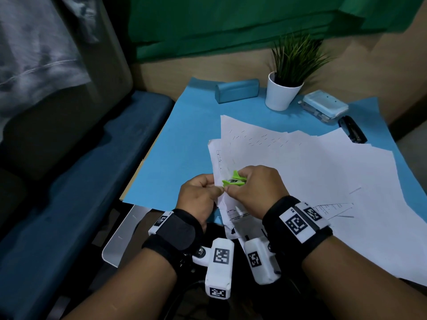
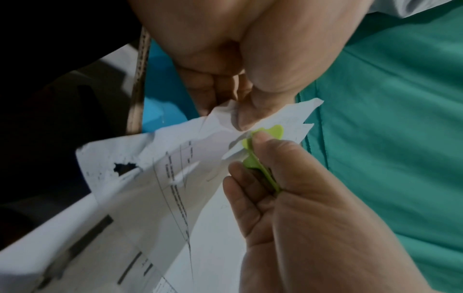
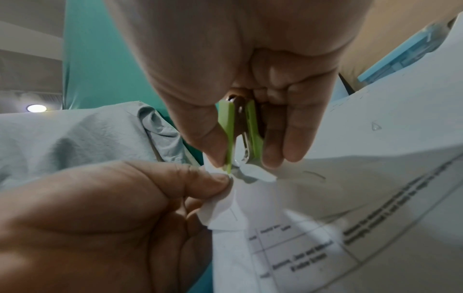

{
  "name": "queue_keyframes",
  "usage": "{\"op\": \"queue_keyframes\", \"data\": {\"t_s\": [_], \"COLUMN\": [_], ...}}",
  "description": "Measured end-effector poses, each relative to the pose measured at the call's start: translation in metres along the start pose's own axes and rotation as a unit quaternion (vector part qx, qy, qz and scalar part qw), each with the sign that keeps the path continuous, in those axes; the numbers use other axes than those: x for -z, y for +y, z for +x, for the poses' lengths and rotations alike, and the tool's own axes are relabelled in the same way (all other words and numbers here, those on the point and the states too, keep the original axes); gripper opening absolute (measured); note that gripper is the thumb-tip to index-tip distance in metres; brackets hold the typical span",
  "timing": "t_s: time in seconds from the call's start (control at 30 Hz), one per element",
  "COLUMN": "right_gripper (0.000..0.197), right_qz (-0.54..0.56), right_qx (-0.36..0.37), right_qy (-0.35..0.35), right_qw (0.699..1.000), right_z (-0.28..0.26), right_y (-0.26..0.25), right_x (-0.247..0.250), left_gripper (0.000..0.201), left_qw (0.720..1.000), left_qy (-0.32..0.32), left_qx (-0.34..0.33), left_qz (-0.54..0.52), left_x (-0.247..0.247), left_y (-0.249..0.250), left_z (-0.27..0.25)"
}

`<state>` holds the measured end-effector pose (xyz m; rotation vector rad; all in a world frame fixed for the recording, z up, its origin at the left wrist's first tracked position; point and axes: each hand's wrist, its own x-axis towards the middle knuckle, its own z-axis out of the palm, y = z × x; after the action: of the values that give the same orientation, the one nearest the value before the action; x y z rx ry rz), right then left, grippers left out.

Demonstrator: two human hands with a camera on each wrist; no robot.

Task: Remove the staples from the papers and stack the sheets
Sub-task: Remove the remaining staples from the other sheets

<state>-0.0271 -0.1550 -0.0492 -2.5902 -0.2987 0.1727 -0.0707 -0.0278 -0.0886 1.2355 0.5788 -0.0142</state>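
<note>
The right hand (image 1: 256, 185) squeezed a green staple remover (image 1: 233, 180) between thumb and fingers, its metal claws closed onto the corner of the stapled papers (image 3: 288, 198). The left hand (image 1: 201, 196) pinched that same corner just beside the claws, thumb on top. The papers were held up over the near edge of the blue mat (image 1: 184, 144), with loose white sheets (image 1: 323, 172) spread behind.
</note>
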Motion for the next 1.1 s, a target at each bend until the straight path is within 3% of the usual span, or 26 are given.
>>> {"op": "queue_keyframes", "data": {"t_s": [0.3,0.4,0.5,0.57,0.87,1.1], "right_gripper": [0.039,0.022,0.015,0.017,0.014,0.023], "right_qz": [0.047,0.122,0.327,0.405,0.562,0.467], "right_qx": [-0.014,-0.043,-0.119,-0.156,-0.233,-0.206], "right_qy": [-0.033,-0.054,-0.102,-0.119,-0.103,-0.088], "right_qw": [0.998,0.990,0.932,0.893,0.787,0.855], "right_z": [0.007,0.011,0.014,0.016,0.024,0.028], "right_y": [0.003,0.012,0.019,0.024,0.037,0.048], "right_x": [0.003,0.001,-0.002,-0.003,-0.002,-0.001], "left_gripper": [0.023,0.024,0.021,0.021,0.027,0.007], "left_qw": [1.000,1.000,0.997,0.995,0.987,0.993], "left_qy": [-0.001,0.002,0.008,0.015,0.021,0.016], "left_qx": [-0.014,0.018,0.063,0.083,0.122,0.115], "left_qz": [0.008,-0.010,-0.040,-0.056,-0.105,0.011], "left_x": [-0.001,-0.002,-0.002,-0.002,-0.001,-0.005], "left_y": [0.000,-0.001,0.003,0.005,0.009,0.015], "left_z": [0.003,0.003,0.004,0.007,0.014,0.013]}}
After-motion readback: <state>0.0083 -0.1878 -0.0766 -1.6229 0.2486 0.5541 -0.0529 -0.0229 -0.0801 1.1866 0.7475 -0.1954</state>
